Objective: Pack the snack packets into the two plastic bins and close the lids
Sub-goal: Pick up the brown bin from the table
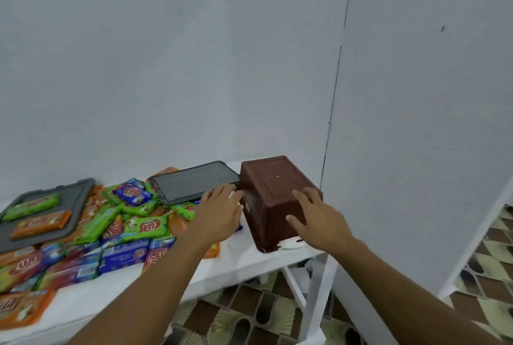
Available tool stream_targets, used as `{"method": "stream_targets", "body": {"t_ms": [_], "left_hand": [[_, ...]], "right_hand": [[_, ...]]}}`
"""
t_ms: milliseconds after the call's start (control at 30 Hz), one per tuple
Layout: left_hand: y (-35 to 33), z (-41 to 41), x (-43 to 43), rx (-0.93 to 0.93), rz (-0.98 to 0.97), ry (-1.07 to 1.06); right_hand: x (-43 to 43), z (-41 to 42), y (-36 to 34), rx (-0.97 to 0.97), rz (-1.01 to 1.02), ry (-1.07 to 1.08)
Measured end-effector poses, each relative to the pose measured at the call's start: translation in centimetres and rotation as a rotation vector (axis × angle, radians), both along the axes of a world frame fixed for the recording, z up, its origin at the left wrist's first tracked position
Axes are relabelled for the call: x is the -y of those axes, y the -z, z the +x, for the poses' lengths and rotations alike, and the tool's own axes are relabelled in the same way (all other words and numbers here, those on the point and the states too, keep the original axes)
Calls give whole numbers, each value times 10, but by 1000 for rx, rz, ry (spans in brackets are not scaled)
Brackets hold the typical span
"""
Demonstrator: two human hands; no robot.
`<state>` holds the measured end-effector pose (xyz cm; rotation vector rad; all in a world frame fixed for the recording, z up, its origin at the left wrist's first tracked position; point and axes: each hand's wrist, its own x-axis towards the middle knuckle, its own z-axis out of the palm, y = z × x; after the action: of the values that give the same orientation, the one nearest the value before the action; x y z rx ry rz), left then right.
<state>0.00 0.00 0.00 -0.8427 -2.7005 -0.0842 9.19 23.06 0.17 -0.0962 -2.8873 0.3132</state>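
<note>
We press our left hand [219, 213] and right hand [319, 219], fingers straight, against the upturned brown bin [270, 183] at the table's [244, 257] right edge.

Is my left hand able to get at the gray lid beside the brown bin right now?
Probably yes. The left hand is right by the gray lid, which lies uncovered atop the snack packets.

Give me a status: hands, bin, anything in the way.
Left hand, right hand open, at brown bin sides. Bin upside down at right end of table. Grey lid, snack packets crowd its left.
</note>
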Motion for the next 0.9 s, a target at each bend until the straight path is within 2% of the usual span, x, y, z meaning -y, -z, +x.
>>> {"method": "stream_targets", "body": {"t_ms": [133, 267, 400, 533, 633, 733, 833, 900], "left_hand": [[7, -37, -13, 17, 23, 0], [16, -84, -27, 93, 105, 28], [28, -123, -46, 327, 285, -30], [30, -144, -71, 721, 686, -148], [35, -154, -81, 855, 771, -191], [44, -151, -93, 878, 779, -203], [39, -143, -99, 795, 917, -214], [29, -137, -96, 705, 1046, -198]], "right_hand": [[7, -32, 12, 18, -20, 4], [7, -54, 32, -92, -104, 78], [0, -66, 46, -147, -98, 200], [-20, -61, 57, -218, -188, 217], [-40, -49, 71, -307, -341, 206], [-62, -48, 78, -290, -527, 228], [-77, -55, 72, -294, -592, 219], [-89, -63, 58, -340, -761, 215]]}}
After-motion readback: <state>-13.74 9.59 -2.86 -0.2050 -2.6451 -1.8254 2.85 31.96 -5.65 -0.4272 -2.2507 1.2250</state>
